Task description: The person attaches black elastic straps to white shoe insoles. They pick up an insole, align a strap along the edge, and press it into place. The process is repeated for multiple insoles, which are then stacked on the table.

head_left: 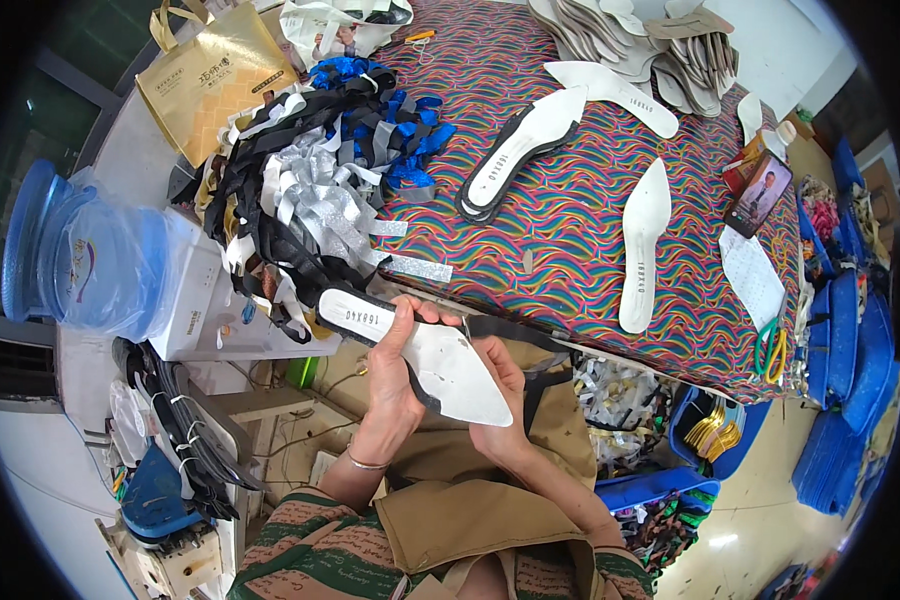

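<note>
While the left hand [395, 375] pinches the white insole [452, 375], the right hand's [510, 382] hold is unclear. It looks light, springy: grip its edges.

The wavy-patterned table [580, 230] is carrying heaped fabric strips [315, 190] at nine o'clock, stacked insoles [605, 45] at one, a phone [760, 197] at three and scissors [773, 350] at four.

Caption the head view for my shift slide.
Both hands hold a white insole beside a patterned table with more insoles and heaped strips.
</note>
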{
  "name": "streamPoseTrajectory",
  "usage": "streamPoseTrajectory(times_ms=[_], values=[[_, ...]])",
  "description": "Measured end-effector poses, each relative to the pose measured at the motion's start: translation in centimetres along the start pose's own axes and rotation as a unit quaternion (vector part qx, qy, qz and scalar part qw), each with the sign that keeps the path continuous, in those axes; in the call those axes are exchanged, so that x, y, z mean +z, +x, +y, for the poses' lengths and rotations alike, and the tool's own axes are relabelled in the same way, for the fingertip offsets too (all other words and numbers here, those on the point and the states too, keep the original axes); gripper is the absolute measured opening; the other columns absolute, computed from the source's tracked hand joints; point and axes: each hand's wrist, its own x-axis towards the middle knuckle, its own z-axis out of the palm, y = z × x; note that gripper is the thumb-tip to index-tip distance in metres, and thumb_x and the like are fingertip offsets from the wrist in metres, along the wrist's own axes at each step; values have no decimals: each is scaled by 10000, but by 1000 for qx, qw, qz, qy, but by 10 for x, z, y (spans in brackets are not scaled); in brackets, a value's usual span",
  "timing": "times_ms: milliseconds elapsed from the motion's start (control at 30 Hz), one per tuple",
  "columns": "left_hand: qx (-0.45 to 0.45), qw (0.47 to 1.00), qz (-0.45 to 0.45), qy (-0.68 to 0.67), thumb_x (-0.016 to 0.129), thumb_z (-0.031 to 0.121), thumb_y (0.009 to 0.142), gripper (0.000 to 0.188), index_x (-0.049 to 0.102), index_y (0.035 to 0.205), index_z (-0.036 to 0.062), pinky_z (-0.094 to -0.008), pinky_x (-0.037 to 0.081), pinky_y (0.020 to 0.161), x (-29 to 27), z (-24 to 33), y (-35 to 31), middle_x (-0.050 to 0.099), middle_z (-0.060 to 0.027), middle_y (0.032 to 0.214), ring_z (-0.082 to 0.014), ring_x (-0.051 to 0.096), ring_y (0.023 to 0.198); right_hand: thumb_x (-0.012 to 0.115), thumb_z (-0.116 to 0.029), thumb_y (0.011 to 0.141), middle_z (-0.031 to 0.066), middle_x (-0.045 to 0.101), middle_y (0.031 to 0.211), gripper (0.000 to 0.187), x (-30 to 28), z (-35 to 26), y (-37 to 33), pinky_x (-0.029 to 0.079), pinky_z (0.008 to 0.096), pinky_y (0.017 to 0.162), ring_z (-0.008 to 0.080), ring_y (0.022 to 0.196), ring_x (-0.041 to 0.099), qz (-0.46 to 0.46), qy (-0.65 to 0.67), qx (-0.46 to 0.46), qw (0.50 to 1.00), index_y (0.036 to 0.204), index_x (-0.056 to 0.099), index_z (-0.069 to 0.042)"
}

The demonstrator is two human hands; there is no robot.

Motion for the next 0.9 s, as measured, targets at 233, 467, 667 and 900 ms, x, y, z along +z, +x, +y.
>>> streamPoseTrajectory(times_ms=[233, 467, 667, 900], values=[[16, 984, -90, 151, 537, 209, 976, 189, 559, 1027, 29, -400, 514, 896, 28, -1, -5, 664, -169, 1007, -295, 607, 1104, 482, -387, 984, -66, 344, 551, 368, -13, -67, 28, 211, 229, 452, 45, 470, 273, 65, -56, 105, 991, 855, 579, -56], [98, 934, -240, 245, 558, 86, 909, 149, 650, 951, -23, -436, 387, 1045, 36, -12, 5, 660, -194, 1095, -319, 508, 1235, 633, -134, 897, 4, 472, 544, 252, -8, -93, 15, 282, 273, 432, 72, 469, 409, -69, -503, -148, 849, 705, 537, -4], [107, 909, -282, 286, 562, 94, 906, 158, 651, 935, -34, -447, 358, 1066, 45, -24, 9, 644, -191, 1143, -322, 511, 1225, 688, -40, 819, 63, 448, 536, 203, -16, -105, 7, 302, 285, 432, 118, 447, 400, -74, -595, -271, 753, 674, 553, 9], [67, 895, -315, 308, 577, 76, 907, 169, 653, 986, -53, -435, 437, 1009, 54, -35, 10, 645, -179, 1141, -305, 586, 1138, 684, -27, 792, 144, 648, 758, 182, -28, -115, -5, 466, 321, 537, 231, 610, 622, -34, -598, -139, 788, 969, 668, 11]])
